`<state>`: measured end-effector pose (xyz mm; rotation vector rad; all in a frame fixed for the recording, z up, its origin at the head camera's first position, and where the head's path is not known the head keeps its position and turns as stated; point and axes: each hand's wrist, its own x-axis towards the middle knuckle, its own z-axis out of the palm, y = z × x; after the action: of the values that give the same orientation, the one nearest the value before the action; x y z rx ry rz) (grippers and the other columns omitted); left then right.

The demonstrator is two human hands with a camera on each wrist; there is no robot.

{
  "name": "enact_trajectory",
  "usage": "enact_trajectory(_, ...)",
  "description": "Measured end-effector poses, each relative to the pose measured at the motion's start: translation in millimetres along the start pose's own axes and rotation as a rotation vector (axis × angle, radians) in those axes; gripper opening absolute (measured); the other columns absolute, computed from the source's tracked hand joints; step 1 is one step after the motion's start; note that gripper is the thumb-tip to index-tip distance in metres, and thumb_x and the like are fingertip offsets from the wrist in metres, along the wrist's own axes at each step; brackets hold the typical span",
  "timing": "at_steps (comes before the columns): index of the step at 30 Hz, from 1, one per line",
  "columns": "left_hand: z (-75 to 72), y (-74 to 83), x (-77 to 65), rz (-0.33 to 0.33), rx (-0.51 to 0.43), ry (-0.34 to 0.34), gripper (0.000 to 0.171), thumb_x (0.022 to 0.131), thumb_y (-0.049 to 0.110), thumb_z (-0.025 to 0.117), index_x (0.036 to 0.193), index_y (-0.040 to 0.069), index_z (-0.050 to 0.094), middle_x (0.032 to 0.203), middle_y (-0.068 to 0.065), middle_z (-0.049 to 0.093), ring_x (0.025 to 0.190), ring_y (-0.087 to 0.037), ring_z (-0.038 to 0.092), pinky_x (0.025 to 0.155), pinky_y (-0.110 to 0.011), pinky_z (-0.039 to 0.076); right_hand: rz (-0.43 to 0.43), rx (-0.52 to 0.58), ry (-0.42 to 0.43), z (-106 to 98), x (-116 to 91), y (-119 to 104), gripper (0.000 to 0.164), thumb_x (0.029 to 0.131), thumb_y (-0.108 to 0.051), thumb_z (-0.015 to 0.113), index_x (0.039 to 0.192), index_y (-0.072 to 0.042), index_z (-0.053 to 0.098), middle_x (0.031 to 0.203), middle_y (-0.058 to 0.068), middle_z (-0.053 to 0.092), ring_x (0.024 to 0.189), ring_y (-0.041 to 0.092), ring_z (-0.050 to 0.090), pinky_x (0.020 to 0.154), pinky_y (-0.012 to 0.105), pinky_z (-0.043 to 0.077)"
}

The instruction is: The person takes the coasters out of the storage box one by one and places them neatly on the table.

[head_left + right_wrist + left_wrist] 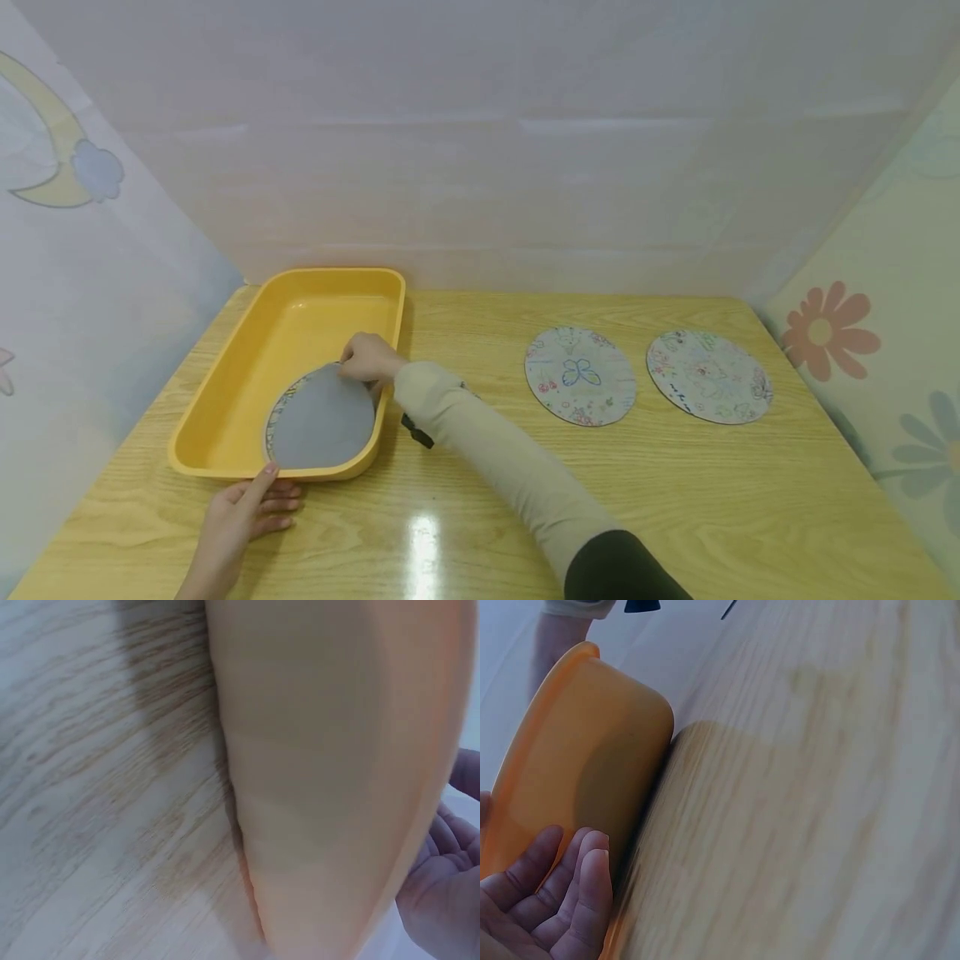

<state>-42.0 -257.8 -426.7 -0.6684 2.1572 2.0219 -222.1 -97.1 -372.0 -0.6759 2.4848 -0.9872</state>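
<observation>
A deep yellow plastic tray [300,312] stands at the left of the table. My left hand [238,521] grips its near wall, thumb on the rim and fingers against the outside; in the left wrist view those fingers [592,892] lie along the wall. Inside the tray's near right part lies a round grey disc [322,421], with a strip of coloured pattern along its left edge. Reaching over the right rim, my right hand [369,358] pinches the disc's far edge with curled fingers; its thumb is hidden. The right wrist view has that hand [442,892] beyond the tray's wall.
Two round boards with coloured drawings lie on the wooden table [480,500]: one with a butterfly [581,375], and another [708,377] further right. Pale wall sheets enclose the back and sides. A black strap piece [417,432] hangs below the right sleeve.
</observation>
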Motion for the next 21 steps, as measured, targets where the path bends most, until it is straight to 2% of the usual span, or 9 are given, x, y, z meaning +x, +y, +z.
enact_trajectory(2,0.0,-0.1,-0.1,-0.005,-0.002,0.0,0.052,0.093,0.042,0.048,0.091,-0.008,0.066,0.078,-0.003,0.068,0.071,-0.014,0.065,0.065,-0.032,0.057,0.013,0.023,-0.013,-0.6,-1.4,-0.8,0.014,0.087,-0.011,0.06,0.084,-0.001,0.07,0.068,0.004,0.059,0.047,0.011,0.045,0.04,0.019,0.044)
enact_trajectory(5,-0.1,-0.4,-0.2,-0.004,-0.002,0.001,0.053,0.093,0.042,0.048,0.092,-0.008,0.065,0.078,-0.003,0.068,0.071,-0.014,0.065,0.065,-0.032,0.057,0.029,0.05,-0.033,-0.9,-3.0,-2.1,0.013,0.086,-0.012,0.062,0.085,-0.001,0.069,0.072,0.003,0.061,0.049,0.011,0.049,0.042,0.02,0.047)
enact_trajectory(8,-0.4,-0.7,-0.2,0.0,0.0,0.002,0.053,0.093,0.042,0.048,0.093,-0.009,0.065,0.078,-0.003,0.068,0.071,-0.014,0.065,0.065,-0.032,0.057,0.052,0.077,-0.053,-0.8,-3.5,-3.2,0.018,0.086,-0.013,0.063,0.098,-0.001,0.068,0.087,0.005,0.065,0.059,0.013,0.056,0.047,0.021,0.05)
enact_trajectory(12,-0.4,-0.9,-0.2,-0.001,0.0,0.0,0.053,0.093,0.042,0.048,0.093,-0.008,0.065,0.078,-0.003,0.068,0.071,-0.014,0.065,0.065,-0.031,0.057,0.072,0.117,-0.082,-1.1,-2.6,-2.1,0.027,0.085,-0.013,0.063,0.111,-0.004,0.065,0.105,0.005,0.064,0.078,0.014,0.061,0.061,0.02,0.052)
enact_trajectory(15,-0.3,-1.0,0.0,0.002,-0.003,-0.001,0.053,0.093,0.042,0.048,0.093,-0.008,0.065,0.078,-0.003,0.068,0.071,-0.014,0.065,0.065,-0.031,0.057,0.077,0.2,-0.122,-3.9,-3.7,-0.5,0.029,0.084,-0.009,0.062,0.113,-0.003,0.064,0.104,0.005,0.064,0.078,0.014,0.061,0.065,0.021,0.053)
enact_trajectory(18,-0.4,-1.4,0.2,0.009,-0.003,-0.004,0.053,0.093,0.041,0.048,0.093,-0.008,0.064,0.078,-0.003,0.068,0.071,-0.013,0.065,0.064,-0.031,0.057,0.083,0.292,-0.157,-7.5,-6.3,0.6,0.029,0.084,-0.001,0.059,0.112,-0.002,0.064,0.099,0.006,0.065,0.071,0.017,0.063,0.06,0.025,0.055)
enact_trajectory(21,-0.7,-2.2,0.2,0.017,-0.006,-0.005,0.052,0.094,0.041,0.048,0.092,-0.008,0.065,0.077,-0.003,0.068,0.071,-0.014,0.065,0.064,-0.031,0.057,0.071,0.322,-0.152,-9.6,-7.8,1.1,0.031,0.081,0.007,0.055,0.11,-0.001,0.065,0.096,0.007,0.066,0.071,0.015,0.063,0.058,0.024,0.055)
